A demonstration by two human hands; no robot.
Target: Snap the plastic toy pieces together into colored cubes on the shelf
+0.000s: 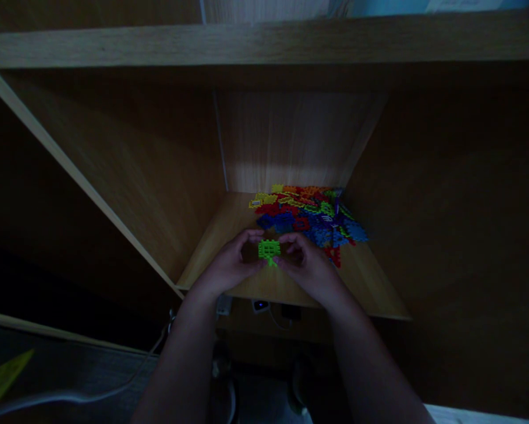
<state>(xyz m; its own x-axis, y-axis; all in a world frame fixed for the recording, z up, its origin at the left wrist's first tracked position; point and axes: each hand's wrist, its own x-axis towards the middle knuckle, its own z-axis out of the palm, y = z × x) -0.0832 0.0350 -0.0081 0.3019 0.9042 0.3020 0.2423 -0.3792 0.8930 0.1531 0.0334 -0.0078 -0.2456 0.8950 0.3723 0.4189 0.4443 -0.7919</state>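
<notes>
Both my hands meet over the front of a wooden desk surface (370, 282) in a dim alcove. My left hand (229, 265) and my right hand (306, 265) pinch a bright green plastic grid piece (268, 250) between their fingertips, fingers curled around it. Just behind the hands lies a pile of interlocking plastic pieces (311, 215) in red, blue, yellow, orange and green, spread toward the back right corner.
Wooden walls close the alcove on the left (127, 171), back (286, 141) and right (445, 194), with a shelf board (264, 41) overhead. Below the desk edge sit a power strip with a lit device (260, 305) and a white cable (92, 394).
</notes>
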